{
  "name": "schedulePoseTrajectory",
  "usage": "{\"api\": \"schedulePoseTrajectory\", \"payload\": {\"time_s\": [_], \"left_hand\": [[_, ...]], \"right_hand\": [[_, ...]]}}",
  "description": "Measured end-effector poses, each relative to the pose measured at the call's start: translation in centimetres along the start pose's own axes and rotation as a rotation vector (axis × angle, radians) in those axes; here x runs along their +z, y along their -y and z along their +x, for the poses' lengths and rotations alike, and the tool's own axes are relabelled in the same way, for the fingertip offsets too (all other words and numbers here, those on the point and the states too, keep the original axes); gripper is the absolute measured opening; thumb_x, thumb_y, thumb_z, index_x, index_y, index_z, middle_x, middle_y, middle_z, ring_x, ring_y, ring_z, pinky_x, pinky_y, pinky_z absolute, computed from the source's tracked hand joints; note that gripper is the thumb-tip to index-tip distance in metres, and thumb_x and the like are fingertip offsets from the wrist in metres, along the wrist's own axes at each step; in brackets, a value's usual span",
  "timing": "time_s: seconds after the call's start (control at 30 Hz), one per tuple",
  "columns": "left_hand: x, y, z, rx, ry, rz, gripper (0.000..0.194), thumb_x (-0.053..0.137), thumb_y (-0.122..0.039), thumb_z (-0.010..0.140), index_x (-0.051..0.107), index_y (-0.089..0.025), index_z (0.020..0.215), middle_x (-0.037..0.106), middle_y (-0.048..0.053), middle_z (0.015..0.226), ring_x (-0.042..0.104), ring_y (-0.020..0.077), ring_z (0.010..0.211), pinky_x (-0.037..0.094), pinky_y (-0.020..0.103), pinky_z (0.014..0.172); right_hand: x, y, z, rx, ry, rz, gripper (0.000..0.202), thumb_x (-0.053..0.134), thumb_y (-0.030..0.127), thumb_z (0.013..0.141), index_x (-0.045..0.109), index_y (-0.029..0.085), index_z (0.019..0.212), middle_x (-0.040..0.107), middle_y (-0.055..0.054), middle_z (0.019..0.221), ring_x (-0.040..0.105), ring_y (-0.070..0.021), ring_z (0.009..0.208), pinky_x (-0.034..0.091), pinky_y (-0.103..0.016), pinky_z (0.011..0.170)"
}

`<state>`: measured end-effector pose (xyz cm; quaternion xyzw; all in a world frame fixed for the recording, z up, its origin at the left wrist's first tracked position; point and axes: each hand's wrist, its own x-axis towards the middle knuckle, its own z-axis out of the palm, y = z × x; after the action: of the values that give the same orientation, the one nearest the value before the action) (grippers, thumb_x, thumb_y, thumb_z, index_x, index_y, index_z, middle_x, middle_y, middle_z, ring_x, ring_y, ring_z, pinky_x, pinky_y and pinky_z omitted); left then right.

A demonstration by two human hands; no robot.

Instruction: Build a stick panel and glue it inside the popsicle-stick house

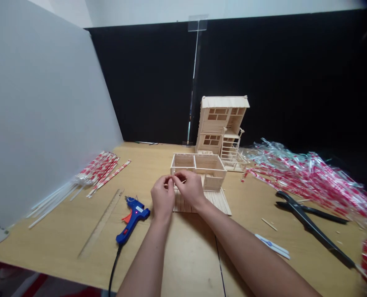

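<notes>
Both hands meet at the front left corner of a low, open-topped model house [215,184] made of thin wooden sticks. My left hand [164,197] has its fingers bent together beside that corner. My right hand [189,187] reaches in from the right, its thumb and fingers pinched close to the left fingertips. Whatever lies between the fingertips is too small or hidden to make out. Under and in front of the house spreads a slatted stick base [219,202]. Behind it stands a taller two-storey stick house [216,117] with a roof and a ladder-like front.
A blue glue gun [130,220] and a clear ruler [101,222] lie left. Farther left are wrapped chopsticks [101,167] and white glue sticks [52,202]. Right are black cutters [313,227], a white-blue tool [272,246], a loose stick [269,224] and crumpled wrappers [310,177].
</notes>
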<state>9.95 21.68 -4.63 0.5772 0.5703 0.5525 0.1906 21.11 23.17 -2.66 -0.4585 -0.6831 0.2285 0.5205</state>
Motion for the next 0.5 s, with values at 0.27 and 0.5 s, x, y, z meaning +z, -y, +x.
{"api": "schedulePoseTrajectory", "payload": {"time_s": [0.27,0.5], "left_hand": [[1.5,-1.5,-1.1,-0.070,0.333,-0.423,0.029,0.065,-0.044,0.080,0.070,-0.016,0.085,0.069,0.004,0.075,0.064,0.0173,0.073,0.051,0.027,0.073],[3.7,-4.6,-4.3,-0.187,0.729,-0.442,0.038,0.074,-0.055,0.072,0.073,-0.017,0.081,0.061,0.000,0.062,0.050,0.0115,0.052,0.040,0.023,0.052]], "right_hand": [[-5.2,0.9,-1.4,0.316,0.038,0.393,0.014,0.071,0.030,0.072,0.067,0.017,0.071,0.062,0.002,0.058,0.056,-0.0115,0.050,0.044,-0.022,0.045],[-13.0,-1.4,-6.7,0.381,0.083,0.207,0.026,0.072,0.041,0.078,0.073,0.016,0.085,0.067,0.000,0.068,0.060,-0.0128,0.058,0.048,-0.025,0.055]]}}
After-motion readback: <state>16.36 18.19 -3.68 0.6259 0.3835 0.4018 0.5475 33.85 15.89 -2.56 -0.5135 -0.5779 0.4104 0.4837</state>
